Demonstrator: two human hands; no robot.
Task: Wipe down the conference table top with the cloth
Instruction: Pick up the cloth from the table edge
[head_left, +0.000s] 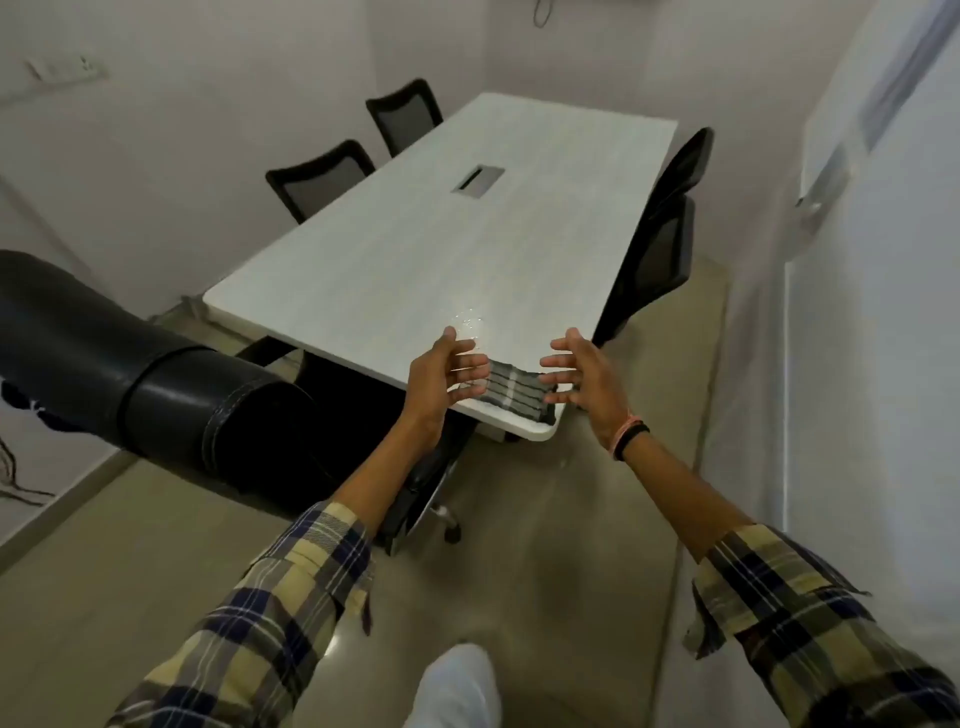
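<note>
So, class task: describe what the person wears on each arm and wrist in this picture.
Both arms wear checked shirt sleeves in yellow, navy and white, pushed up to leave the forearms bare. The right hand has a black band and a pink-orange thread at its wrist. The left hand has a bare wrist.

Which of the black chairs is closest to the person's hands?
The chair tucked under the table's near end, just below the left hand. The others stand along the table's long sides, farther away: two on the left, two on the right.

Small office mtg room: long pale conference table (415, 249) w/ cable box (478, 180) set in top, black mesh office chairs (319, 176) along left & right sides, plain white walls (182, 130), switch plate (62, 70) far left.
</note>
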